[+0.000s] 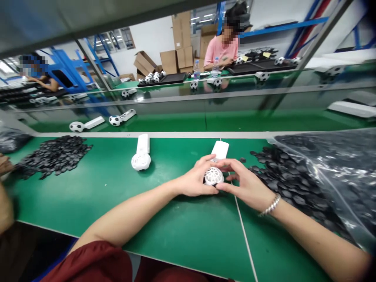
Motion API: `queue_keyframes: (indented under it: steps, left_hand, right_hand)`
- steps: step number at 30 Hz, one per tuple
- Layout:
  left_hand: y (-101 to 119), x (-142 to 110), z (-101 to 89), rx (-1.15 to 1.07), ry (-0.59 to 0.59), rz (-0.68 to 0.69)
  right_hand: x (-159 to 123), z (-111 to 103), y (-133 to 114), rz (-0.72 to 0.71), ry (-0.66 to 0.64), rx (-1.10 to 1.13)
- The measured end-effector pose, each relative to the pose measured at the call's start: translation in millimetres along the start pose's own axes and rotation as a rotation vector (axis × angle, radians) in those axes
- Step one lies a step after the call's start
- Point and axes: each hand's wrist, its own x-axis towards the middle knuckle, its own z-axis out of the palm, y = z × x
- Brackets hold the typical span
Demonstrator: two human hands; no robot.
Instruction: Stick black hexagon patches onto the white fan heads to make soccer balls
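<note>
Between my two hands is a white football-shaped head (214,176) with an open lattice, joined to a flat white handle (220,150) that points away from me. My left hand (195,179) is wrapped around its left side, thumb in front. From the right, my right hand (245,182) grips it with thumb and fingers, a little dark material showing at the edge. A similar white piece (141,161) lies on the green table to the left. Loose black flat pieces (283,178) are heaped beside my right hand.
A clear plastic bag (340,172) of black pieces lies at right. Another black heap (58,154) is at left, near another person's hand (5,164). Beyond the metal rail (176,134), black-and-white football pieces (116,120) lie on a green belt. A person in pink (221,51) sits opposite.
</note>
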Motion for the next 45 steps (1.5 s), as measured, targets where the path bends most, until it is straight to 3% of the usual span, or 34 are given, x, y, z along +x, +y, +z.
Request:
queue_keyframes:
  steps: [7,12,18,20,22,24,26,30,33,34,36,38,40,45]
  left_hand:
    - [-0.5,-2.5,9.8,0.002,0.177,-0.001]
    - [-2.7,28.2,2.3,0.194,0.268,-0.122]
    - [-24.6,127.2,-42.6,0.367,0.423,-0.203]
    - [-32.2,151.8,-65.3,0.431,0.461,-0.242]
    - [-37.1,159.6,-90.8,0.497,0.477,-0.272]
    - [-38.1,146.7,-117.6,0.562,0.426,-0.267]
    - [-35.2,113.8,-144.3,0.622,0.308,-0.259]
    - [-37.3,14.7,-196.6,0.753,0.101,-0.285]
    - [-64.3,-52.6,-228.5,0.843,0.073,-0.286]
    - [-75.6,-68.7,-234.2,0.942,0.032,-0.201]
    - [-92.6,-89.6,-234.6,1.052,-0.067,-0.046]
    - [-94.2,-96.8,-219.9,1.066,-0.134,-0.017]
    - [-79.2,-93.2,-193.2,1.006,-0.158,-0.098]
    - [-15.8,-59.9,-110.5,0.833,-0.131,-0.303]
  right_hand:
    - [1.1,9.5,6.4,0.014,0.031,0.133]
    - [8.5,-9.6,15.1,-0.054,0.139,-0.13]
    - [9.6,-52.7,42.8,-0.024,0.288,-0.749]
    - [8.5,-60.6,48.5,0.055,0.248,-0.907]
    - [7.5,-65.0,48.7,0.165,0.163,-1.002]
    - [6.7,-67.7,44.4,0.251,0.072,-1.044]
    - [6.4,-70.0,37.6,0.296,0.0,-1.032]
    - [8.4,-74.6,24.8,0.331,-0.063,-0.939]
    - [11.4,-77.2,21.0,0.381,-0.06,-0.925]
    - [12.1,-77.7,20.9,0.391,-0.057,-0.92]
    - [12.5,-77.9,21.2,0.39,-0.042,-0.905]
    - [12.2,-76.4,21.1,0.361,-0.018,-0.883]
    - [12.1,-73.3,20.2,0.313,0.0,-0.853]
    - [13.3,-64.7,17.6,0.254,-0.013,-0.79]
